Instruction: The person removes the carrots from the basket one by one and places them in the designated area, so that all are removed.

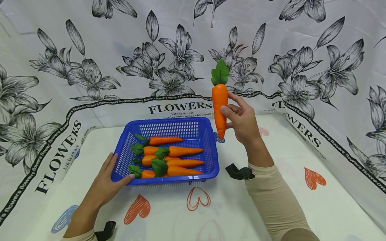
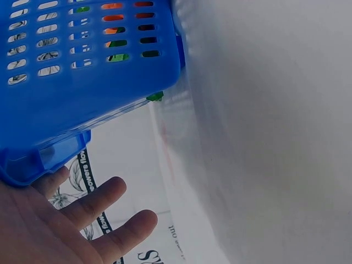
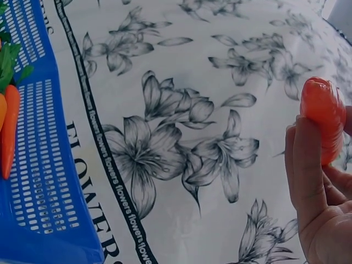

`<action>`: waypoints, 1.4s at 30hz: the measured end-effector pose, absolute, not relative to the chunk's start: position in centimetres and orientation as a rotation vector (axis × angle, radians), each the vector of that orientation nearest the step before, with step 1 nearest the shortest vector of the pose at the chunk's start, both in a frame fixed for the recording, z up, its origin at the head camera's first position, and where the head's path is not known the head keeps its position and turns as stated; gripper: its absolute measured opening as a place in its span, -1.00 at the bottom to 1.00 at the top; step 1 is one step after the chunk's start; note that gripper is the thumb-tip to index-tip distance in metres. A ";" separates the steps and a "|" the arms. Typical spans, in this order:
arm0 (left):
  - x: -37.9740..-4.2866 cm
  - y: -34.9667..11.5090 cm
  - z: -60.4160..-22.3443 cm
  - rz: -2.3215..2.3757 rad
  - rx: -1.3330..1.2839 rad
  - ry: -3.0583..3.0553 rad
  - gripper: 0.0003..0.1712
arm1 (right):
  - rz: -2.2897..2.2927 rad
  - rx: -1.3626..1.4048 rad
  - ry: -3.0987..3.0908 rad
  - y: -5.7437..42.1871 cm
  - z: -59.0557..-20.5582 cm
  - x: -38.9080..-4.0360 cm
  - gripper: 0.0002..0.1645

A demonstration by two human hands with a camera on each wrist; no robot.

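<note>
My right hand (image 1: 242,120) pinches an orange carrot (image 1: 220,100) with green leaves, glossy like plastic, held upright to the right of a blue basket (image 1: 214,154). In the right wrist view, the fingers (image 3: 308,165) press against the carrot (image 3: 324,110). My left hand (image 1: 104,182) is at the basket's near left corner, its thumb on the rim and the other fingers along the outer side. These fingers (image 2: 93,203) look straight and spread in the left wrist view. Several more carrots (image 1: 185,151) lie sideways in the basket, leaves toward the left.
The basket stands on a white cloth (image 1: 169,217) printed with hearts. Behind and at both sides rises a white sheet (image 1: 187,90) with black flowers and lettering. Black straps (image 1: 239,172) show near both wrists.
</note>
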State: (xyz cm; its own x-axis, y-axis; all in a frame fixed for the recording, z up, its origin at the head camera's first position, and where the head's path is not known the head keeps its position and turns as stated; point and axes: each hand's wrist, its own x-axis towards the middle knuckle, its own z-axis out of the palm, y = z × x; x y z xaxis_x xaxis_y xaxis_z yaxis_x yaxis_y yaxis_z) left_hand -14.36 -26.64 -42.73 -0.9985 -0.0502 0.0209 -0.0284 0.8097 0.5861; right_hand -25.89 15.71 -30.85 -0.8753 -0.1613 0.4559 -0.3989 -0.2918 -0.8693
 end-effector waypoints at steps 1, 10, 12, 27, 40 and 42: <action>-14.4 -26.6 -42.7 -0.957 0.063 -2.954 0.17 | 2.300 0.702 -1.767 15.8 -30.9 -26.0 -0.35; -14.2 -26.6 -42.8 -0.961 0.056 -2.944 0.17 | 2.301 0.635 -1.782 16.6 -31.3 -26.5 -0.35; -14.3 -26.5 -42.8 -0.964 0.060 -2.946 0.17 | 2.294 0.623 -1.795 16.7 -31.5 -26.7 -0.35; -14.1 -26.4 -42.8 -0.944 0.086 -2.965 0.19 | 2.263 0.427 -1.926 17.8 -34.1 -29.1 -0.28; -14.3 -26.3 -42.7 -0.929 0.094 -2.952 0.18 | 2.240 0.339 -2.039 18.2 -36.0 -30.4 -0.25; -14.3 -26.4 -42.7 -0.930 0.091 -2.954 0.17 | 2.229 0.327 -2.066 18.3 -36.5 -30.7 -0.23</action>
